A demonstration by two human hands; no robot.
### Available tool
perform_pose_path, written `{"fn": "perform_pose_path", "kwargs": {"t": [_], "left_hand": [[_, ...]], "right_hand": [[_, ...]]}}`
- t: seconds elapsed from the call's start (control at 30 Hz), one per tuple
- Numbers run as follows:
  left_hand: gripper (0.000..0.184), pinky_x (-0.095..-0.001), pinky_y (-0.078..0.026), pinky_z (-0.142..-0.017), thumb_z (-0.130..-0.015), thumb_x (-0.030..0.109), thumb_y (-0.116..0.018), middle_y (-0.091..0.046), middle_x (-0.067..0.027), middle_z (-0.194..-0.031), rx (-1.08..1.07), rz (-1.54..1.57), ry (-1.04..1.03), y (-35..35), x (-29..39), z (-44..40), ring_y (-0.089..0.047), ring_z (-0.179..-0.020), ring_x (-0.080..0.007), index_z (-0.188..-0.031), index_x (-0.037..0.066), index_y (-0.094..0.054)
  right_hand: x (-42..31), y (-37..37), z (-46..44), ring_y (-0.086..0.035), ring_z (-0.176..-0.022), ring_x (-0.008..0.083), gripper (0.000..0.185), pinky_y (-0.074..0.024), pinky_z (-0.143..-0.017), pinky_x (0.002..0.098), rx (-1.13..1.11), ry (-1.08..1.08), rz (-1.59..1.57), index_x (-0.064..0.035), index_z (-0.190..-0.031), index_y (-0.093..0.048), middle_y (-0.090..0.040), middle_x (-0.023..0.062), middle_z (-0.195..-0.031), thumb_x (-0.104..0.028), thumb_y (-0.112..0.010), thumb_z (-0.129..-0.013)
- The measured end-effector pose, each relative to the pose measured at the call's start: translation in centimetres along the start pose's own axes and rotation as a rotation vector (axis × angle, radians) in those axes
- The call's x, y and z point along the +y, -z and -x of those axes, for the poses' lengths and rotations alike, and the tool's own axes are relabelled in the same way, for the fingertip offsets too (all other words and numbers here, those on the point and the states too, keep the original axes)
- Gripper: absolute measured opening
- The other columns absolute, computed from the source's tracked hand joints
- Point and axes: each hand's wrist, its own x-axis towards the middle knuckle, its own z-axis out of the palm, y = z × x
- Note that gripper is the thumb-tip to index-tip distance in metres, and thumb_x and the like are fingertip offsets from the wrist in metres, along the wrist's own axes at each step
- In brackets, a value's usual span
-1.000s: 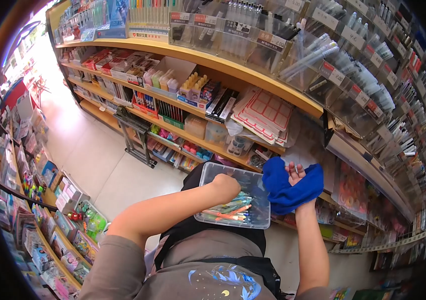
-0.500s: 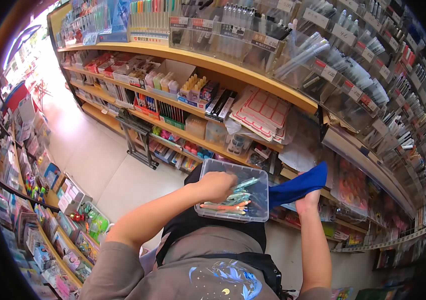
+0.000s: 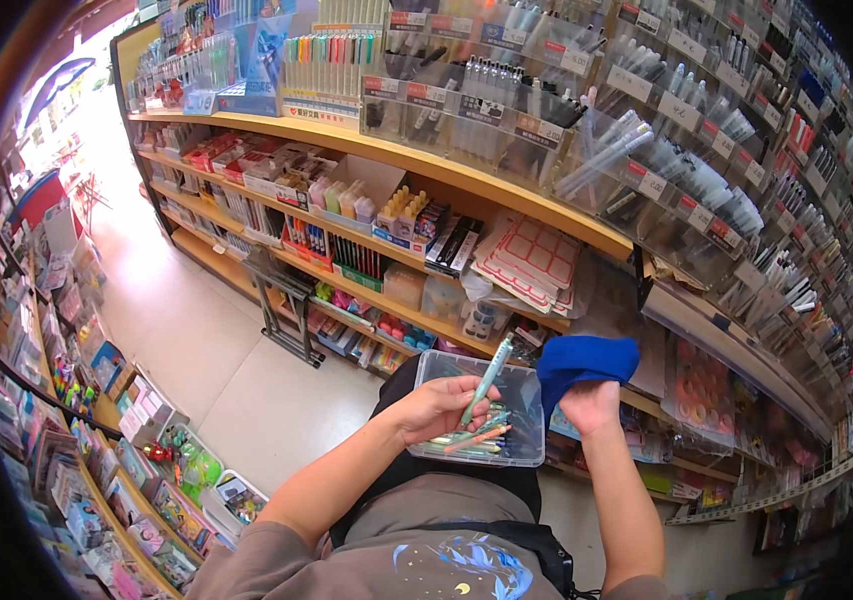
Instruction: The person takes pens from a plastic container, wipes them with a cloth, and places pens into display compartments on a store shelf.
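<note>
Pinched in my left hand (image 3: pixel 437 408) is a pale green pen (image 3: pixel 492 377), tilted up over a clear plastic box (image 3: pixel 525 392). The box rests on my lap. Several green and orange pens (image 3: pixel 487 437) lie loose inside it, some hidden by my left hand. Right of the box, my right hand (image 3: pixel 592 406) is closed on a blue cloth (image 3: pixel 587 360), which drapes over the fingers and hangs beside the box's right edge.
Ahead, a wooden shelf unit (image 3: pixel 337 143) carries pens, boxed stationery and stacked red-framed sheets (image 3: pixel 532 255). Clear pen racks (image 3: pixel 687 190) rise along the right. At left stand low shelves of notebooks (image 3: pixel 112 475) and a bin of green items (image 3: pixel 192 460). Tiled floor (image 3: pixel 207 345) lies between.
My left hand has come up out of the box with a green pen. My right hand and the blue cloth have moved left, closer to the box. The view has shifted slightly.
</note>
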Motion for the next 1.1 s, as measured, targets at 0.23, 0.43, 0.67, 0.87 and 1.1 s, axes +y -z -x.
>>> {"fn": "perform_pose_path", "kwargs": {"t": [0.23, 0.43, 0.67, 0.87, 1.1], "left_hand": [[0.039, -0.0244, -0.039, -0.068, -0.083, 0.016, -0.056, -0.044, 0.0, -0.076, 0.004, 0.19, -0.025, 1.4, 0.0, 0.5, -0.044, -0.069, -0.0114, -0.117, 0.0, -0.045], [0.03, -0.0202, -0.034, -0.053, -0.086, 0.015, -0.051, -0.044, -0.0008, -0.077, 0.034, 0.197, -0.028, 0.9, 0.3, 0.4, -0.039, -0.062, -0.0091, -0.113, 0.002, -0.044], [0.01, -0.0188, -0.034, -0.049, -0.093, 0.013, -0.034, -0.044, 0.0002, -0.074, 0.522, -0.422, 0.019, -0.2, -1.8, -0.7, -0.038, -0.057, -0.0059, -0.091, 0.007, -0.042], [0.012, -0.0185, -0.033, -0.046, -0.093, 0.011, -0.034, -0.043, 0.0009, -0.071, 0.523, -0.994, -0.146, 1.1, -3.6, -0.6, -0.038, -0.053, -0.0047, -0.097, 0.005, -0.043], [0.012, -0.021, -0.042, -0.048, -0.093, 0.009, -0.035, -0.045, -0.0031, -0.076, 0.579, -0.603, -0.28, 0.0, -2.6, -0.1, -0.044, -0.053, -0.0083, -0.102, 0.002, -0.039]], "right_hand": [[3.0, -1.3, -3.3, -0.054, -0.094, 0.0254, 0.031, -0.0419, -0.089, 0.0394, -0.056, -0.095, -0.04, -0.003, -0.099, -0.053, -0.057, 0.0126, -0.102, -0.03, -0.043, -0.088], [6.5, -1.8, -4.4, -0.053, -0.1, 0.0243, 0.029, -0.0397, -0.093, 0.0379, -0.077, -0.199, -0.002, -0.0039, -0.104, -0.051, -0.056, 0.0101, -0.106, -0.027, -0.044, -0.088], [11.5, -0.7, -4.9, -0.05, -0.075, 0.0136, 0.025, -0.042, -0.069, 0.028, 0.135, 0.378, 0.919, -0.0006, -0.098, -0.049, -0.055, 0.0059, -0.085, -0.023, -0.047, -0.089], [9.6, 0.7, -7.8, -0.051, -0.055, 0.0128, 0.021, -0.042, -0.052, 0.0248, 0.198, 0.392, 0.553, -0.0018, -0.085, -0.05, -0.053, 0.004, -0.067, -0.021, -0.044, -0.091], [5.8, 1.3, -6.4, -0.059, -0.072, 0.0242, 0.032, -0.0495, -0.071, 0.037, 0.15, 0.173, 0.05, 0.0003, -0.096, -0.052, -0.061, 0.0136, -0.09, -0.025, -0.033, -0.094]]}}
